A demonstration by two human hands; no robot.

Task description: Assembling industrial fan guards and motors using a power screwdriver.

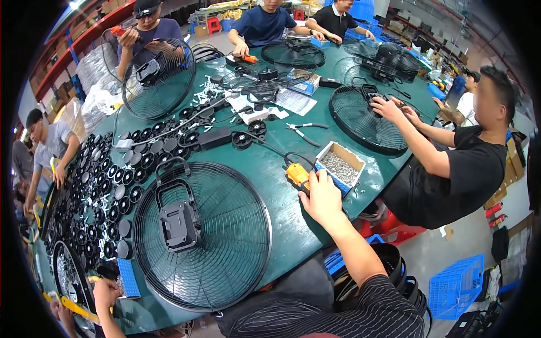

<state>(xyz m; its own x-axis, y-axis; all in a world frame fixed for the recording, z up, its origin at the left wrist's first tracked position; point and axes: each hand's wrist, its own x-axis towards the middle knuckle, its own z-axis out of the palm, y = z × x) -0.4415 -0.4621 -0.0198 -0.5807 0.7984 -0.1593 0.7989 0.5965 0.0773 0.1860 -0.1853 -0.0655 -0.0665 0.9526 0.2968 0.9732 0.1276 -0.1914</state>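
On the green table in front of me lies a round black fan grille (234, 225) with a black motor housing (180, 225) and a looped bracket at its middle. My right hand (324, 200) is closed around an orange-yellow electric screwdriver (298, 176), right of the grille and against an open carton of small screws (340, 163). At the lower left, my left hand (107, 293) has its fingers drawn together beside a blue-sided box (128, 277) of small metal parts. What those fingers hold, if anything, cannot be made out.
Black round knobs (112, 169) crowd the table's left side. Beyond the grille lie pliers (307, 127) and a black block (215, 137) with cables. Co-workers handle other fan grilles (366, 118) around the table. A blue crate (455, 286) stands on the floor at right.
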